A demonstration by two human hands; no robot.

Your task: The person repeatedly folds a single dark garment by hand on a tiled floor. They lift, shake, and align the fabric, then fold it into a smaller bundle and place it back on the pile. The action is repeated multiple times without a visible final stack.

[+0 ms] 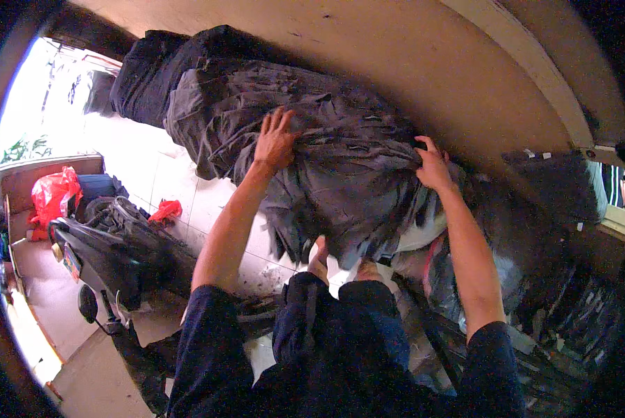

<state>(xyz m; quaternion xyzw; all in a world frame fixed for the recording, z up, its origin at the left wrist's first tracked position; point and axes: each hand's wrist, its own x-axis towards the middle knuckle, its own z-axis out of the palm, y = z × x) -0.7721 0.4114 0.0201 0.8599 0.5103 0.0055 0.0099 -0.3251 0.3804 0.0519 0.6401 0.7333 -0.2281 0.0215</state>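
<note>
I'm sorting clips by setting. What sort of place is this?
Probably a covered porch or entry yard of a home, open to daylight. A parked motor scooter stands on the tiled floor, a big pile of grey cloth lies against a tan wall, and greenery shows outside.

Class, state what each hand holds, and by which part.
Right hand grips a fold of the grey fabric pile at its right edge; left hand rests flat on top.

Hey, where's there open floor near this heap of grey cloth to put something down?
Bare pale tiled floor lies left of the grey cloth heap, between it and the black scooter. Right of the heap it is crowded with dark clutter. The left hand lies flat on the heap; the right hand grips its edge.
</note>
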